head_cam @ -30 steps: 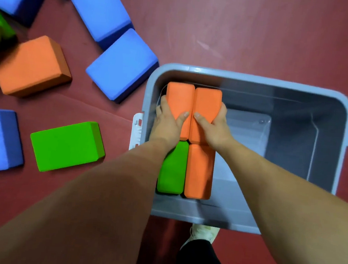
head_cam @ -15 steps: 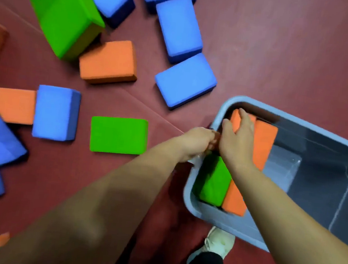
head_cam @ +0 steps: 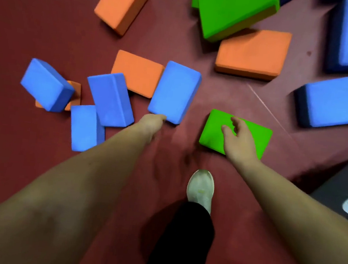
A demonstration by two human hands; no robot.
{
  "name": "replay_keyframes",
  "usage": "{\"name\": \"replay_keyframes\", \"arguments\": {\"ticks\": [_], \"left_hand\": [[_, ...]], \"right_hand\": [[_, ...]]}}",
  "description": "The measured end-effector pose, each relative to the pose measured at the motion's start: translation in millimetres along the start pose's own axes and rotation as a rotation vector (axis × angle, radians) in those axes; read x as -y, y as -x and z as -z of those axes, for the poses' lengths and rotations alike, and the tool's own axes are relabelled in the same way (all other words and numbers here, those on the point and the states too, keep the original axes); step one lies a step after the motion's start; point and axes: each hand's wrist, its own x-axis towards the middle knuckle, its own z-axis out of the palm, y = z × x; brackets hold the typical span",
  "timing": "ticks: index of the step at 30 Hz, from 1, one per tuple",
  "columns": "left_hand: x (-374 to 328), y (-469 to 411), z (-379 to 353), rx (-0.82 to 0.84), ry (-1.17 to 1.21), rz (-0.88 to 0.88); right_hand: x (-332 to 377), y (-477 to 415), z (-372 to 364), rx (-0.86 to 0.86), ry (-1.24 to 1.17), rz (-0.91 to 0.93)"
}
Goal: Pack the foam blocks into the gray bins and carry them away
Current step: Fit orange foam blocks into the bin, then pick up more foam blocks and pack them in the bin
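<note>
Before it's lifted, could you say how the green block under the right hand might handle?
Lying flat, the green block probably won't roll or tip. Its matte foam looks light and grippy, so the right hand should manage alone.

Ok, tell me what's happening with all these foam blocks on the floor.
A person is leaning over foam blocks scattered on a red floor. The left hand is at the near end of a blue block, though blur hides whether it grips. The right hand is spread open over a flat green block, not closed on it. Only a corner of the gray bin shows at the right edge, its inside out of view.
</note>
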Motion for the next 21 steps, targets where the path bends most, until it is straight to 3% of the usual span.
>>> {"name": "replay_keyframes", "arguments": {"ticks": [3, 6, 11, 14, 17, 21], "left_hand": [[26, -51, 36, -0.040, -0.046, 0.065], [48, -103, 67, -0.229, -0.380, 0.039], [27, -165, 128, -0.478, -0.972, -0.394], [-8, -202, 162, -0.425, -1.221, -0.451], [-45, -231, 181, -0.198, -1.447, -0.391], [-63, -251, 186, -0.015, -1.408, -0.334]], "right_hand": [[4, -17, -51, 0.111, 0.097, 0.055], [7, -38, -106, 0.201, 0.102, 0.025], [19, -84, -178, 0.193, -0.113, -0.225], [18, -104, -203, 0.132, -0.260, -0.432], [12, -117, -222, 0.125, -0.357, -0.577], [0, -133, -238, 0.117, -0.407, -0.654]]}}
